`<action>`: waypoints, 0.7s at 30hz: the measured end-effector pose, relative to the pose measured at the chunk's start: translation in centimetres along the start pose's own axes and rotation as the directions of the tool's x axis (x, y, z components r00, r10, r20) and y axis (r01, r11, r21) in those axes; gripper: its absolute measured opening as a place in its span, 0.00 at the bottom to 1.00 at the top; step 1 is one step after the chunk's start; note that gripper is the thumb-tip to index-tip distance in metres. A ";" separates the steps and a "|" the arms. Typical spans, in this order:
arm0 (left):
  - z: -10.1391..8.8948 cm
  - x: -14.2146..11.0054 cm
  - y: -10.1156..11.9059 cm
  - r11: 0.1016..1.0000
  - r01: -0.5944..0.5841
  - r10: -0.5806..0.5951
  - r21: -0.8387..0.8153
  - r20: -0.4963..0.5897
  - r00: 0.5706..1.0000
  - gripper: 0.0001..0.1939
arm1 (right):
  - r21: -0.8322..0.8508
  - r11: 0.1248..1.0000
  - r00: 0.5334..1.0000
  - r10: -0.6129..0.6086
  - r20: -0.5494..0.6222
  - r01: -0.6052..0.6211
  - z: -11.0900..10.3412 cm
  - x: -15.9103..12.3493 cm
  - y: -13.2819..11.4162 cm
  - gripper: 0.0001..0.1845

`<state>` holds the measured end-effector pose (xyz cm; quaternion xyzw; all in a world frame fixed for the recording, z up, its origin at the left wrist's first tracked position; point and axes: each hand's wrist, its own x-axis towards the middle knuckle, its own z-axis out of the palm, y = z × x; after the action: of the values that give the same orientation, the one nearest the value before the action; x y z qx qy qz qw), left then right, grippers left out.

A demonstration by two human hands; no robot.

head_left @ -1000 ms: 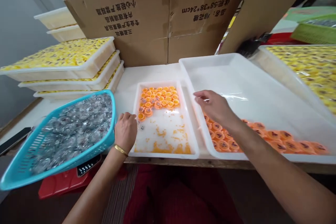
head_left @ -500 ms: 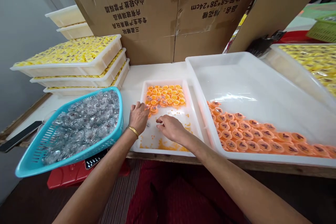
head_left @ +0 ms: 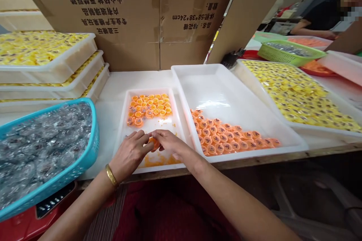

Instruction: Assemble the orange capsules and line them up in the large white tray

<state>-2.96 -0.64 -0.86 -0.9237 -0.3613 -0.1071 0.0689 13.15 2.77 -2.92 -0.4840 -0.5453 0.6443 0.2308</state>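
Observation:
Over the near half of the small white tray [head_left: 181, 135], my two hands meet around a small orange cup [head_left: 154, 144]. My left hand [head_left: 131, 152], with a gold bangle at its wrist, is closed on the cup from the left. From the right, the bent fingers of my right hand [head_left: 168, 144] press on it, partly hiding it. Open orange cups [head_left: 151, 102] with orange bits inside stand grouped at the tray's far end. Loose orange bits [head_left: 158, 159] lie on its floor. Covered orange cups [head_left: 223, 137] with dark prints fill the near side of a large white tray [head_left: 215, 83].
At left stands a blue basket [head_left: 94, 135] of clear plastic pieces, near stacked trays of yellow items [head_left: 42, 47]. A cardboard box [head_left: 135, 52] walls off the back. Another yellow-filled tray [head_left: 299, 98] and a green basket [head_left: 279, 58] are at right. A person [head_left: 316, 19] sits beyond.
My right hand has come left from the large tray to the small one. My left hand has taken an orange cup from the group and brought it nearer. The view has swung right.

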 end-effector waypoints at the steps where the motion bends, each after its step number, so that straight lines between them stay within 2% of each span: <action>1: -0.1 0.1 0.3 1.000 -0.006 0.006 -0.020 0.001 1.000 0.06 | 0.073 0.997 1.000 0.002 0.029 -0.004 -0.1 -0.3 0.1 0.15; 4: 0.0 0.1 0.6 0.995 0.031 -0.032 -0.098 -0.009 0.999 0.08 | 0.216 0.976 1.000 0.007 0.019 -0.011 -0.3 -0.9 0.8 0.11; 6: 0.1 -0.1 0.0 0.975 0.100 -0.115 -0.197 -0.067 0.991 0.09 | 0.292 0.957 0.999 0.017 -0.041 -0.005 -0.5 -1.0 1.3 0.10; 9: -0.3 -1.1 -2.1 0.919 0.284 -0.336 -0.274 -0.166 0.927 0.09 | 0.364 0.931 0.992 0.014 -0.125 0.033 -0.9 -1.1 2.0 0.09; 11: -0.9 -1.9 -3.4 0.890 0.416 -0.445 -0.185 -0.164 0.880 0.08 | 0.391 0.920 0.991 0.011 -0.135 0.043 -1.1 -1.2 2.2 0.09; 13: -1.4 -2.5 -3.9 0.887 0.461 -0.462 -0.030 -0.085 0.883 0.07 | 0.421 0.906 0.993 0.015 -0.116 0.035 -1.2 -1.3 2.2 0.09; 15: -1.2 -2.6 -3.6 0.904 0.413 -0.420 0.111 0.045 0.906 0.07 | 0.467 0.884 0.997 0.017 -0.080 0.022 -1.2 -1.5 2.1 0.10; 18: 0.0 -2.0 -2.6 0.916 0.324 -0.373 0.235 0.205 0.905 0.08 | 0.532 0.847 1.000 0.007 -0.026 0.008 -1.2 -1.8 2.0 0.16; 21: 1.6 -1.1 -2.4 0.912 0.296 -0.374 0.283 0.281 0.884 0.09 | 0.535 0.844 0.999 0.004 -0.043 0.020 -1.1 -2.0 2.0 0.22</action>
<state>-5.12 0.68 -2.58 -0.8370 -0.5327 0.0813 0.0950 15.44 1.11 -3.94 -0.4118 -0.3409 0.7595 0.3707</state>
